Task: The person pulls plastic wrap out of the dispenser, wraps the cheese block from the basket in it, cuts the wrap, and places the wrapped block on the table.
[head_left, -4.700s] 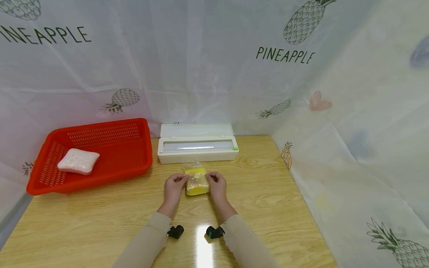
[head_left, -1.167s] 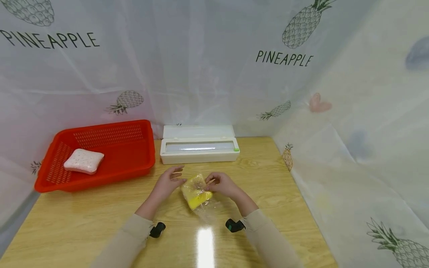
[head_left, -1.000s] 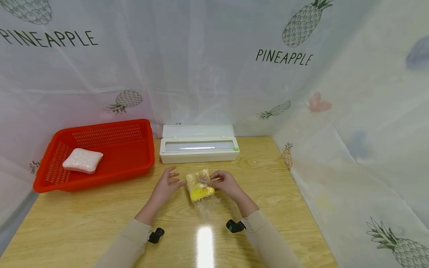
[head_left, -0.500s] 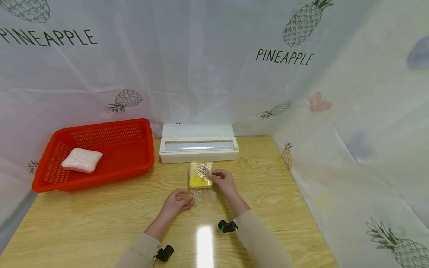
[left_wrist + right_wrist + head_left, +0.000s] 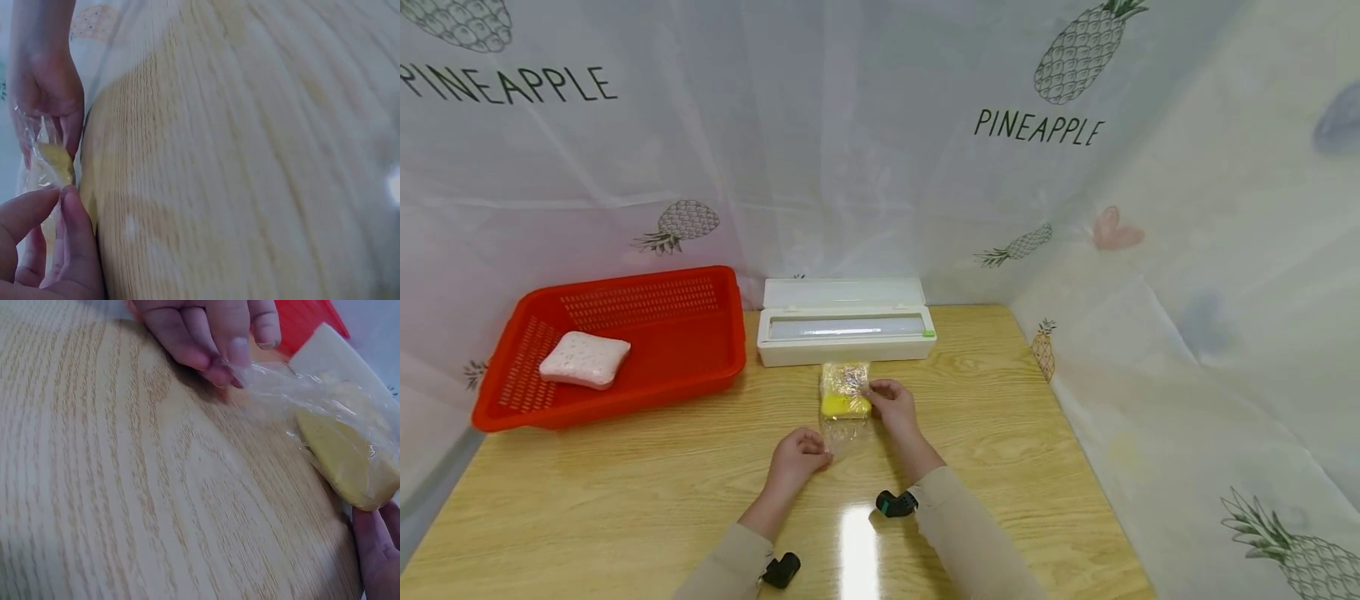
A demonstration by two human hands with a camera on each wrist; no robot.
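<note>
We judge this wrapping: left fingers [image 5: 236, 344] pinch the near film [image 5: 269, 386]; right fingers [image 5: 372, 540] touch the yellow block [image 5: 337, 450], clamping unclear; folding next.

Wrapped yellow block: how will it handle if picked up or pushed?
The yellow block probably won't roll: it's broad and squarish. The loose clear film looks floppy, crinkling between the block and the left hand pinching it, so it may trail. The glossy wrap could make it slippery. Weight can't be judged.
</note>
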